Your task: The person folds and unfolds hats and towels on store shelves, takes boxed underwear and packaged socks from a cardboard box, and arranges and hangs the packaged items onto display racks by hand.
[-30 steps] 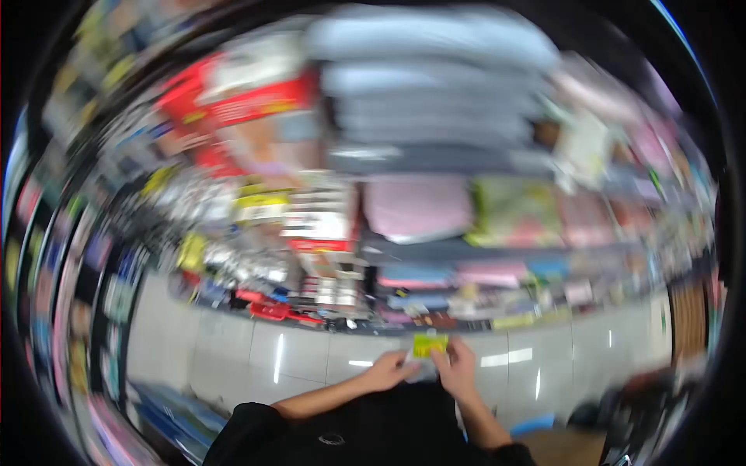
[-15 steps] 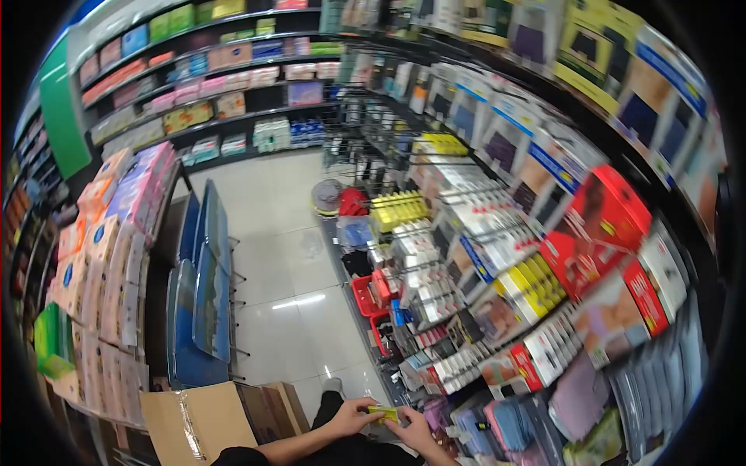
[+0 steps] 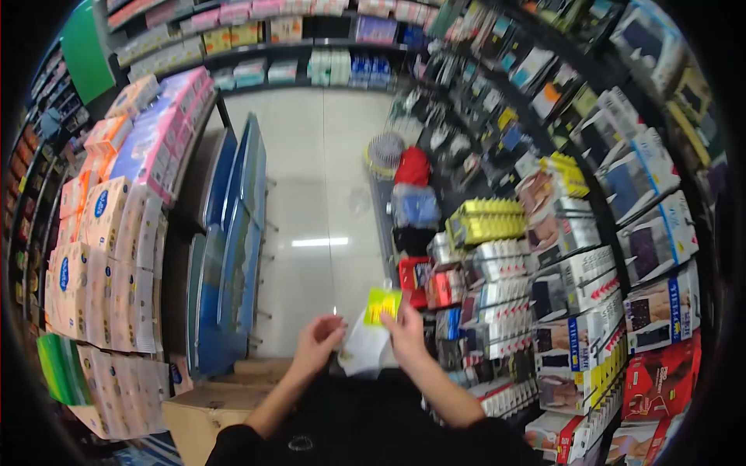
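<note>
My right hand pinches the top edge of a small package with a yellow-green label. A white item hangs below the label, slanting down to the left; its exact kind is unclear. My left hand is just to the left of the package, apart from it, with fingers curved and thumb and fingertips near each other. Whether anything small is between those fingertips cannot be made out.
Hanging packets line the rack on the right, with red baskets and caps at its foot. Stacked tissue packs, blue folded tables and a cardboard box stand left.
The view has swung left from the shelf of folded goods to the aisle. My left hand has come off the package, which now hangs from my right hand with its white part showing.
</note>
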The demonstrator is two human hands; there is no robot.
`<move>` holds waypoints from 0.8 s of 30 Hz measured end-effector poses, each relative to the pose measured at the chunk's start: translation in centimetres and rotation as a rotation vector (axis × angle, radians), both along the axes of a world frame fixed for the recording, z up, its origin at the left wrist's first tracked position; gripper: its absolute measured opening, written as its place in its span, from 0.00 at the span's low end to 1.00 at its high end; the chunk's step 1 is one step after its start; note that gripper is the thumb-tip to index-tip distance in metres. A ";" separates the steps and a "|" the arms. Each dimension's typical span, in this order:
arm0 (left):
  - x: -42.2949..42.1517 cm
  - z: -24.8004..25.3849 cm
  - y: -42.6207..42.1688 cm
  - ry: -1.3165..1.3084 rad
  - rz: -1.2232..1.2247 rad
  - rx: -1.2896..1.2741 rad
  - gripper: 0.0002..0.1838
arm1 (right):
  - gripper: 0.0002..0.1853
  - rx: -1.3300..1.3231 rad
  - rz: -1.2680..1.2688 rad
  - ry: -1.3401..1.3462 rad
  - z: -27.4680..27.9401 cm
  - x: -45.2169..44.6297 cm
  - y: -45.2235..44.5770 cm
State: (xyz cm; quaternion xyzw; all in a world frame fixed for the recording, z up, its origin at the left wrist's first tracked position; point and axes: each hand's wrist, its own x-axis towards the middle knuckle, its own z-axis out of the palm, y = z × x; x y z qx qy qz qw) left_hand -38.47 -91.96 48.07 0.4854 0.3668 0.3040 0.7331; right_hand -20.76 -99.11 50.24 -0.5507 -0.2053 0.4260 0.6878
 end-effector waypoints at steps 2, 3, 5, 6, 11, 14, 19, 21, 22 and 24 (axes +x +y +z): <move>0.3 1.2 3.5 0.079 -0.094 0.054 0.10 | 0.07 0.046 0.074 0.024 -0.3 1.6 3.9; 0.7 0.7 5.0 0.052 -0.092 0.103 0.08 | 0.07 0.043 0.094 0.056 -0.1 2.2 5.8; 1.9 0.2 7.9 0.097 -0.087 0.094 0.08 | 0.07 0.031 0.116 0.104 -0.3 3.3 8.9; 2.8 0.1 9.3 0.130 -0.080 0.097 0.08 | 0.08 0.028 0.131 0.129 -0.7 4.1 10.7; 8.8 -0.5 17.6 0.142 -0.046 0.099 0.09 | 0.13 -0.024 0.228 0.115 -3.5 8.9 18.7; 13.0 -0.7 24.2 0.121 -0.034 0.170 0.11 | 0.12 -0.066 0.397 -0.094 -6.1 13.1 24.2; 20.1 1.4 35.3 0.204 -0.043 0.283 0.10 | 0.09 0.039 0.500 -0.376 -4.2 19.1 33.7; 22.2 1.8 39.2 0.196 -0.053 0.344 0.08 | 0.10 0.031 0.525 -0.459 -3.2 21.8 37.6; 23.0 1.9 40.9 0.205 -0.051 0.385 0.07 | 0.11 0.047 0.560 -0.460 -3.0 22.9 39.5; 24.7 2.7 43.9 0.198 -0.039 0.372 0.05 | 0.13 0.050 0.598 -0.468 -3.0 24.7 43.0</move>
